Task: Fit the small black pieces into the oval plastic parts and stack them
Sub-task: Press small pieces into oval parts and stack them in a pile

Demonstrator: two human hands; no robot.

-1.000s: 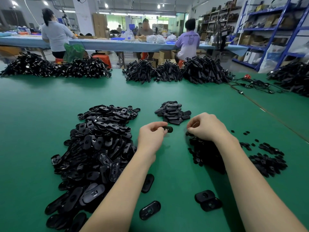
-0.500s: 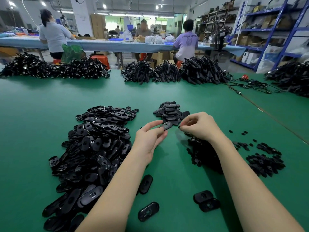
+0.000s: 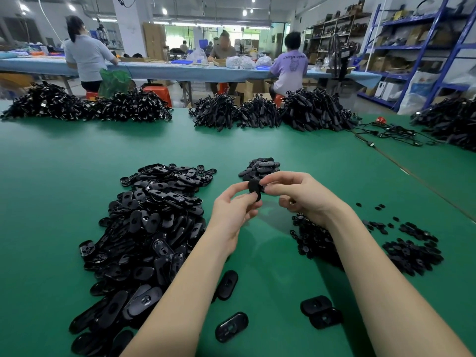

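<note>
Both hands meet above the middle of the green-topped desk (image 3: 64,176). The left hand (image 3: 233,211) pinches a black oval plastic part (image 3: 254,189) between thumb and curled fingers, holding it raised and tilted on edge. The right hand (image 3: 301,193) closes its thumb and forefinger on the same part's upper right end, its other fingers curled beneath; whether a small piece sits between those fingertips cannot be told.

Just beyond the hands, toward the far edge, lies a small stack of finished black oval parts (image 3: 260,167). Left of the left forearm spreads a large loose heap of black oval plastic shells (image 3: 152,222), reaching down to the near edge. Under and right of the right forearm lies a heap of small black pieces (image 3: 313,240), with a second cluster of small black pieces (image 3: 412,253) farther toward the right edge. Between the forearms near the front edge lie single oval shells (image 3: 231,327), and two overlapping ones (image 3: 320,311) beside the right forearm.

Along the far edge stand mounds of black cabled items (image 3: 314,110).
</note>
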